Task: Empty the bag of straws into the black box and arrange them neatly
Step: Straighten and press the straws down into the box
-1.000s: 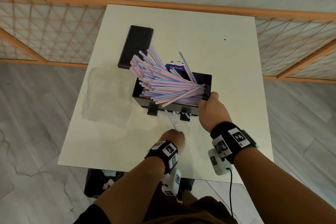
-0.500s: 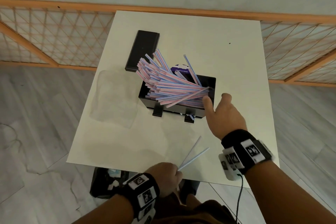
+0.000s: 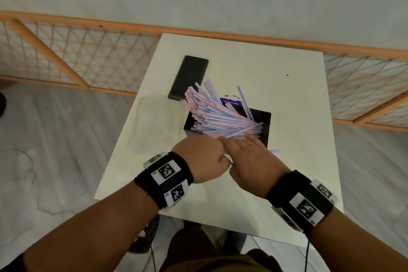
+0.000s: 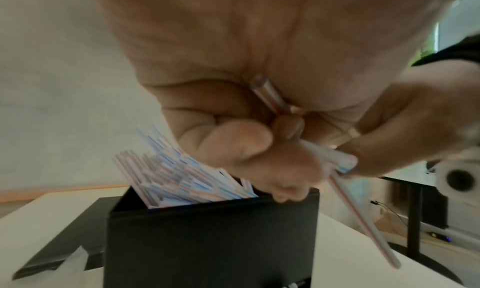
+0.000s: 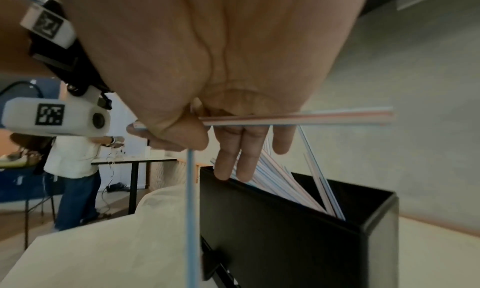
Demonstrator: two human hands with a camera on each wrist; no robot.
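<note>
The black box (image 3: pixel 266 127) stands mid-table, and a bundle of pink and blue striped straws (image 3: pixel 220 117) leans out over its left rim. Both hands meet just in front of it. My left hand (image 3: pixel 203 157) curls around two loose straws (image 4: pixel 363 220), one of which points down toward the table. My right hand (image 3: pixel 249 157) pinches the same straws (image 5: pixel 298 119) under its thumb, while its fingers (image 5: pixel 244 159) reach down to the box rim (image 5: pixel 285 200). A purple card (image 3: pixel 231 101) stands behind the bundle.
The black lid (image 3: pixel 188 77) lies at the back left of the white table (image 3: pixel 298 117). A clear empty bag (image 3: pixel 154 126) lies left of the box. A wooden lattice fence (image 3: pixel 88 55) runs behind the table. A person (image 5: pixel 75 159) stands far off.
My left hand rose from the near table edge to the box front, carrying the two loose straws. My right hand drew back from the box's right end and took hold of them too.
</note>
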